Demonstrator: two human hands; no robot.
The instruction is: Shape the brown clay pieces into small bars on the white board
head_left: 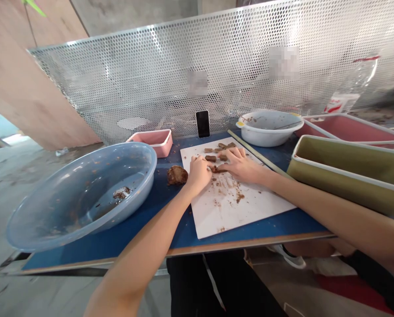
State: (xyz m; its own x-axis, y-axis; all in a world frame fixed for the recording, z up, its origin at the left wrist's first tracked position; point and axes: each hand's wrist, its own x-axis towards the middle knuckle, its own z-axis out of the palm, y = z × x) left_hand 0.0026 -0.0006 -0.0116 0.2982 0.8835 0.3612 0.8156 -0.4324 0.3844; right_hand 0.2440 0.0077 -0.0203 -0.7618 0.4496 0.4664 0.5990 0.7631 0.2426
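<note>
On a white board [249, 204] lie several short brown blocks [210, 158] of a clay-like material, with crumbs and smears around them. My left hand [198, 173] is closed, its curled fingertips at a small brown piece [214, 169] near the board's left side. From the right, my right hand [242, 164] reaches over the blocks with its fingers apart and stretched, the thumb side touching the same brown piece. The fingers partly hide the pieces beneath them. A rough brown lump [177, 175] sits on the blue tabletop [164, 202], just left of the board.
A large blue basin [85, 185] with residue stands left, near a small pink tub [155, 141]. Behind the board a phone [202, 124] leans against a perforated metal screen [124, 75]. Rightward are a stick [259, 155], white basin [264, 132], green trough [342, 176], pink trays [355, 127] and a bottle [352, 88].
</note>
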